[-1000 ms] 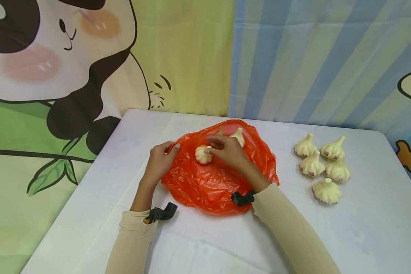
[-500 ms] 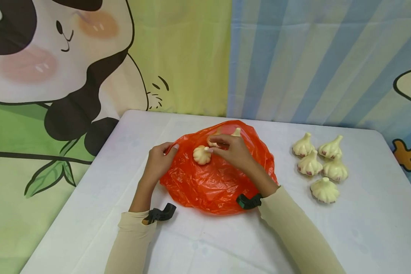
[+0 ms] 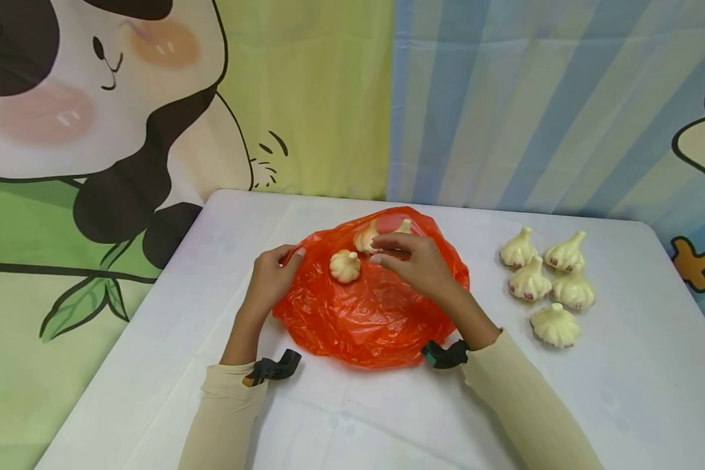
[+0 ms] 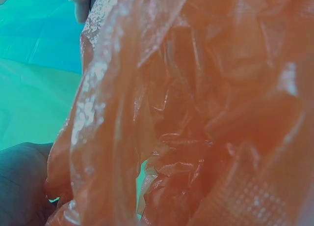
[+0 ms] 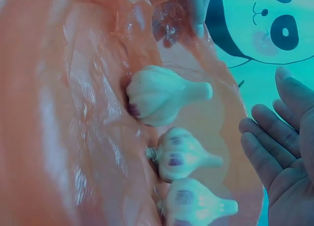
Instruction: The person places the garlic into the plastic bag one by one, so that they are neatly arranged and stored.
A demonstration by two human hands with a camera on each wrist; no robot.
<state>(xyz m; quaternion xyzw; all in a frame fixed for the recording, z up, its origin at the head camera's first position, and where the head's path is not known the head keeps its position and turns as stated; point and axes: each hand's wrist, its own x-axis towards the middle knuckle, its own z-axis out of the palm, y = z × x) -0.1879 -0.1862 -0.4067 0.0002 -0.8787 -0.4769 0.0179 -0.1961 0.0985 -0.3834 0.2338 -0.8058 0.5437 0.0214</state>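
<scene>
A red plastic bag (image 3: 367, 323) lies spread on the white table, its left edge pinched between the thumb and fingers of my left hand (image 3: 274, 277). Inside it are three garlic bulbs: one (image 3: 344, 266) nearer the left, another (image 3: 365, 240) behind it, and a third (image 3: 404, 226) partly covered by my right hand (image 3: 417, 264). That hand hovers over the bag with relaxed fingers and holds nothing. In the right wrist view a gap separates the fingers (image 5: 267, 147) from the nearest garlic bulb (image 5: 159, 95). Crumpled bag plastic (image 4: 186, 113) fills most of the left wrist view.
Several more garlic bulbs (image 3: 530, 279) stand grouped on the table (image 3: 634, 365) to the right of the bag. A printed cloth (image 3: 317, 98) with a panda and stripes hangs behind the table's far edge.
My right hand has let go of the left garlic bulb and drawn back to the right. That bulb stays in the bag. My left hand keeps its grip on the bag.
</scene>
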